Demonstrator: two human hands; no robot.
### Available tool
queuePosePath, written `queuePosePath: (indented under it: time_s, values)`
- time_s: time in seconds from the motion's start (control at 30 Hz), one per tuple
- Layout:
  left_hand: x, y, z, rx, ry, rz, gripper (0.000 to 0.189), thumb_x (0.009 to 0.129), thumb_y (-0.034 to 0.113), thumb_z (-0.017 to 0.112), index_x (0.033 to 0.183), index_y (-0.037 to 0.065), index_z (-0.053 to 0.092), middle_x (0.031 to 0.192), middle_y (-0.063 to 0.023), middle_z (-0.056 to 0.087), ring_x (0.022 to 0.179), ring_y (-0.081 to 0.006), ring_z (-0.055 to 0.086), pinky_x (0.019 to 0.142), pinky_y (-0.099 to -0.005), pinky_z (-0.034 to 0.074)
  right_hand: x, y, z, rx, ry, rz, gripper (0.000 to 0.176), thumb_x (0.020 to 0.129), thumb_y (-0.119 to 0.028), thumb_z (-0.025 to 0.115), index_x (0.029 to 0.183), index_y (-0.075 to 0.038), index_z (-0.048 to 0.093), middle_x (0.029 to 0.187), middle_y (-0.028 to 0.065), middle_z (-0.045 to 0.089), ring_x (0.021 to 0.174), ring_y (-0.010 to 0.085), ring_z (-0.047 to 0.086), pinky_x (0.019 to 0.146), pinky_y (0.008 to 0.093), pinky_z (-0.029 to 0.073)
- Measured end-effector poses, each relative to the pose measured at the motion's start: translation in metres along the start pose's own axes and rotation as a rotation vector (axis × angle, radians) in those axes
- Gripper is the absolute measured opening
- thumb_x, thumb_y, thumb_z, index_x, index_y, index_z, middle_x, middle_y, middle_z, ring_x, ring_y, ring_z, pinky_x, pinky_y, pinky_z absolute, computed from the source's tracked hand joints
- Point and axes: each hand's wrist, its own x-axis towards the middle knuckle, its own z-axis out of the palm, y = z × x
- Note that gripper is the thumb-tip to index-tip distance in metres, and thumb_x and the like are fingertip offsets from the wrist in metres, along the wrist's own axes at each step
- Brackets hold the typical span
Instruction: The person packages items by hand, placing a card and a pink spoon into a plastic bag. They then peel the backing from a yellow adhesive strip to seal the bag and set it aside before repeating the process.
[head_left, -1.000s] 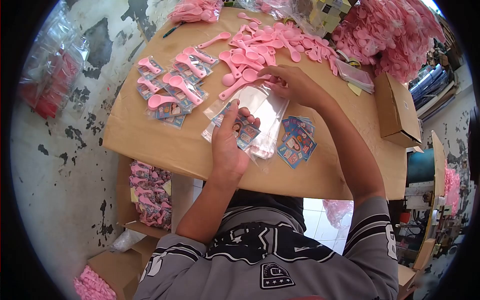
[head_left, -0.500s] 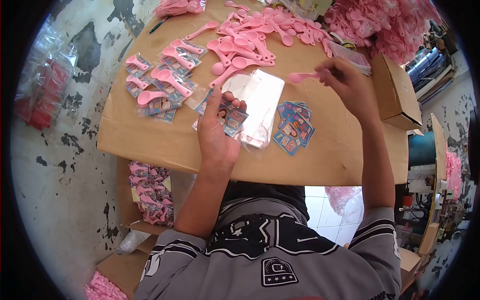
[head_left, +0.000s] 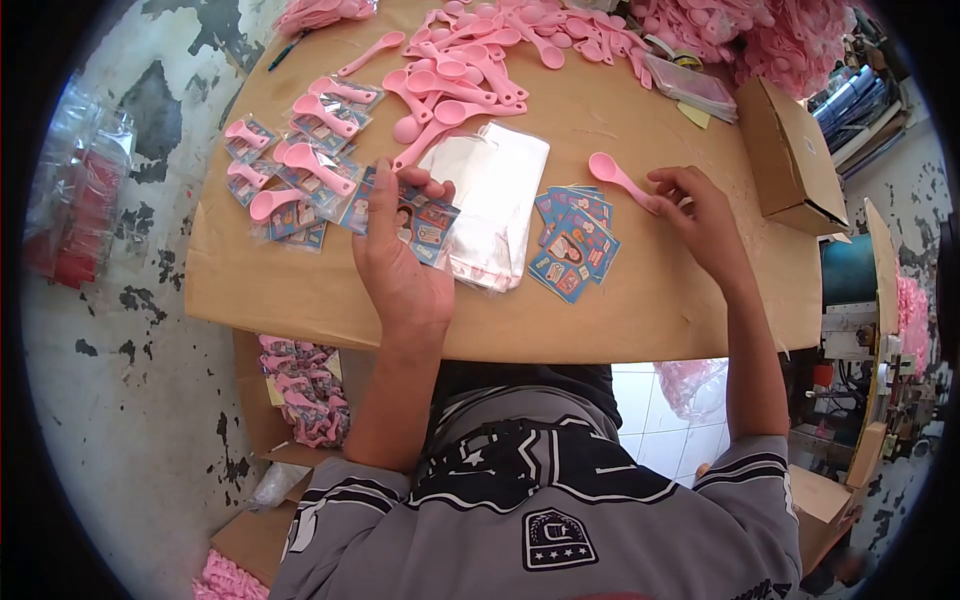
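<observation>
Left hand (head_left: 405,270): thumb and fingers closed on a picture card (head_left: 428,225); clear film seems to wrap it
Right hand (head_left: 700,225): fingertips pinching the handle end of a pink spoon (head_left: 622,181); bowl pointing leftward
Spoon position: near the loose cards (head_left: 575,250), at their far right; whether it touches the table (head_left: 650,315), I cannot tell
Clear bags (head_left: 500,190): stacked between the left hand and the loose cards
Handling: an end pinch leaves the bowl free but may let it swing; a steady wrist should help; light left thumb pressure should avoid creasing the card
</observation>
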Motion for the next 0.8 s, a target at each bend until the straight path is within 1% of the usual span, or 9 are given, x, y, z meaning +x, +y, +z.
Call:
queuePosePath:
  time_s: [0.13, 0.23, 0.33, 0.4, 0.43, 0.53, 0.63, 0.73, 0.8]
  values:
    - [-0.003, 0.001, 0.008, 0.004, -0.080, 0.069, 0.032, 0.106, 0.024, 0.067, 0.126, 0.001, 0.060, 0.108, -0.0125, 0.072, 0.095, -0.0213, 0.070, 0.091, -0.0401, 0.058, 0.002, -0.001, 0.011, -0.100, 0.010, -0.134, 0.021, 0.097, -0.011, 0.070, 0.112, 0.003, 0.066, 0.104, 0.0151, 0.062, 0.092, 0.0286, 0.065, 0.085, 0.0372, 0.053]
    - [-0.002, 0.001, 0.008, -0.017, -0.079, 0.050, 0.036, 0.106, 0.024, 0.066, 0.131, 0.001, 0.058, 0.112, -0.0137, 0.073, 0.098, -0.0221, 0.070, 0.094, -0.0400, 0.058, -0.001, 0.000, 0.009, -0.130, -0.006, -0.134, 0.018, 0.097, -0.010, 0.069, 0.108, 0.003, 0.065, 0.103, 0.0160, 0.062, 0.092, 0.0316, 0.064, 0.085, 0.0392, 0.052]
    - [0.001, 0.000, 0.003, -0.082, -0.075, -0.004, 0.035, 0.106, 0.024, 0.066, 0.132, 0.001, 0.058, 0.113, -0.0135, 0.072, 0.101, -0.0220, 0.071, 0.100, -0.0408, 0.057, -0.009, -0.007, 0.011, -0.065, -0.014, -0.041, 0.021, 0.098, -0.011, 0.071, 0.114, 0.001, 0.064, 0.097, 0.0085, 0.061, 0.084, 0.0191, 0.058, 0.079, 0.0331, 0.049]
    - [0.001, -0.001, -0.001, -0.126, -0.116, -0.018, 0.034, 0.106, 0.023, 0.067, 0.131, 0.002, 0.058, 0.114, -0.0141, 0.071, 0.104, -0.0213, 0.071, 0.108, -0.0423, 0.056, -0.011, -0.006, 0.007, -0.014, -0.068, 0.018, 0.019, 0.098, -0.011, 0.072, 0.111, 0.000, 0.065, 0.094, 0.0061, 0.061, 0.084, 0.0156, 0.057, 0.077, 0.0314, 0.048]
    - [0.002, -0.002, 0.000, -0.138, -0.114, -0.013, 0.035, 0.106, 0.025, 0.067, 0.131, 0.002, 0.058, 0.113, -0.0135, 0.072, 0.103, -0.0213, 0.071, 0.106, -0.0424, 0.057, -0.012, -0.005, 0.005, 0.011, -0.094, 0.048, 0.018, 0.097, -0.011, 0.072, 0.110, 0.000, 0.066, 0.092, 0.0048, 0.061, 0.084, 0.0138, 0.057, 0.076, 0.0306, 0.048]
    - [0.002, -0.003, 0.000, -0.155, -0.111, 0.007, 0.038, 0.106, 0.029, 0.066, 0.133, 0.002, 0.058, 0.111, -0.0122, 0.072, 0.101, -0.0209, 0.071, 0.103, -0.0430, 0.058, -0.021, -0.011, 0.010, 0.038, -0.008, -0.016, 0.016, 0.096, -0.011, 0.074, 0.106, 0.002, 0.069, 0.095, 0.0071, 0.066, 0.082, 0.0131, 0.060, 0.074, 0.0302, 0.050]
    - [0.002, 0.001, 0.000, -0.154, -0.120, 0.033, 0.038, 0.106, 0.029, 0.066, 0.133, 0.003, 0.058, 0.110, -0.0115, 0.072, 0.102, -0.0201, 0.071, 0.103, -0.0437, 0.058, -0.043, -0.032, 0.013, 0.184, -0.017, 0.075, 0.017, 0.097, -0.011, 0.074, 0.109, 0.001, 0.073, 0.093, 0.0059, 0.071, 0.082, 0.0119, 0.064, 0.074, 0.0297, 0.052]
    - [0.002, 0.001, -0.001, -0.168, -0.145, 0.043, 0.039, 0.107, 0.029, 0.065, 0.134, 0.003, 0.057, 0.109, -0.0107, 0.072, 0.102, -0.0204, 0.071, 0.103, -0.0441, 0.058, -0.072, -0.061, 0.027, 0.466, -0.138, 0.118, 0.021, 0.098, -0.011, 0.074, 0.116, 0.000, 0.074, 0.092, 0.0042, 0.075, 0.084, 0.0103, 0.067, 0.076, 0.0277, 0.053]
    - [0.001, -0.004, 0.000, -0.176, -0.168, 0.025, 0.040, 0.107, 0.030, 0.065, 0.136, 0.004, 0.056, 0.109, -0.0104, 0.072, 0.102, -0.0206, 0.071, 0.102, -0.0445, 0.058, -0.081, -0.075, 0.039, 0.491, -0.177, 0.083, 0.021, 0.098, -0.011, 0.074, 0.117, 0.000, 0.074, 0.094, 0.0042, 0.075, 0.087, 0.0098, 0.068, 0.078, 0.0264, 0.053]
